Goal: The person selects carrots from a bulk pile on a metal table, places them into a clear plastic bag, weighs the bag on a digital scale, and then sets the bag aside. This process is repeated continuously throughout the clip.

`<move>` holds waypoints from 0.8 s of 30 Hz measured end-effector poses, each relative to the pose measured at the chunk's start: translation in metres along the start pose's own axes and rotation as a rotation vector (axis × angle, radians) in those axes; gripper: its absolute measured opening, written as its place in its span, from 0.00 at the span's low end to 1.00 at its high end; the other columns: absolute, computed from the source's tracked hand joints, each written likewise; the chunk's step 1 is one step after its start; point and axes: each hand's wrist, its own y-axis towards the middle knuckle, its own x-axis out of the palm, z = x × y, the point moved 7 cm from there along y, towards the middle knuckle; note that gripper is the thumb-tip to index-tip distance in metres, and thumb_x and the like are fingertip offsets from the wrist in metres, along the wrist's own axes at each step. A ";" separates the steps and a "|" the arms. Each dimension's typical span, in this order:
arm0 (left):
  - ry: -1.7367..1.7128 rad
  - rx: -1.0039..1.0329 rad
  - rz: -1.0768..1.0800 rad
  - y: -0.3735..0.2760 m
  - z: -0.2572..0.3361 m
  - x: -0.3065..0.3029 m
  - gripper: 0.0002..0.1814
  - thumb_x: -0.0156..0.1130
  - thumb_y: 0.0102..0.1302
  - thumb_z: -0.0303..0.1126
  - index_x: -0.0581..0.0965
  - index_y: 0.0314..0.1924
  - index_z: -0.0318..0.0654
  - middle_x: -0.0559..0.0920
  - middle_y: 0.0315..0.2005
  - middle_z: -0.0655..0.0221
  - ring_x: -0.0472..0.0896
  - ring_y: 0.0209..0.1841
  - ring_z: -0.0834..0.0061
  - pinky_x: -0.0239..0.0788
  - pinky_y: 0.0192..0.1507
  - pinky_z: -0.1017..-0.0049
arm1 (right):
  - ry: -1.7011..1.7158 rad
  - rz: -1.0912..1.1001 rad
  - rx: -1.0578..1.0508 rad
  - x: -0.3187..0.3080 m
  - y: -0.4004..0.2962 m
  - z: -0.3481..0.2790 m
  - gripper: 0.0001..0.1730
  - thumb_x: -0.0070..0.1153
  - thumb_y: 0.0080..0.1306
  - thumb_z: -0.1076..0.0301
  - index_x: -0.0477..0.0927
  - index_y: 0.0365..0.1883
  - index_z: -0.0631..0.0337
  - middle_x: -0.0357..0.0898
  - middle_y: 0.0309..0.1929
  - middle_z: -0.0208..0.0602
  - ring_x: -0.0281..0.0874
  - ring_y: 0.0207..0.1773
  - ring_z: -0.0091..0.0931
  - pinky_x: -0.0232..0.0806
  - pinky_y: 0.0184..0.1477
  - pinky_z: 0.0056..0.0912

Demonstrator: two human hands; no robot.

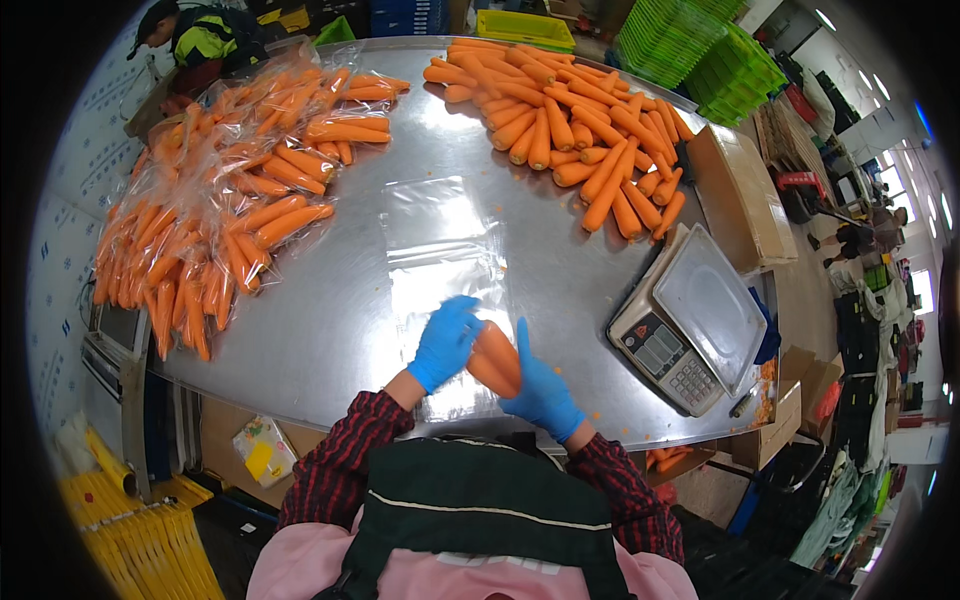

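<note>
Two or so orange carrots (495, 358) lie between my gloved hands, close to the front edge of the steel table (322, 337). My left hand (448, 343), in a blue glove, touches their left side, its fingers partly blurred. Against their right side rests my right hand (541, 394), also gloved, fingers extended and thumb side hidden in part. Beneath the hands lie clear plastic bags (439, 259), flat on the metal. Loose carrots (600, 142) are heaped at the back right. Carrots in clear bags (217, 187) form a large pile on the left.
A digital scale (675, 330) stands on the right, with a knife (744, 403) beside it and a cardboard box (739, 196) behind. Green crates (675, 45) are stacked past the table. Another person (202, 37) is at the far left corner; yellow crates (142, 540) stand lower left.
</note>
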 end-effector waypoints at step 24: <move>-0.096 0.070 -0.107 0.035 0.123 -0.040 0.16 0.54 0.69 0.39 0.82 0.31 0.38 0.80 0.19 0.60 0.79 0.21 0.62 0.72 0.26 0.72 | 1.480 -0.250 0.234 -0.067 -0.050 -0.033 0.28 0.49 0.71 0.55 0.65 0.62 0.66 0.73 0.57 0.47 0.75 0.56 0.33 0.71 0.54 0.36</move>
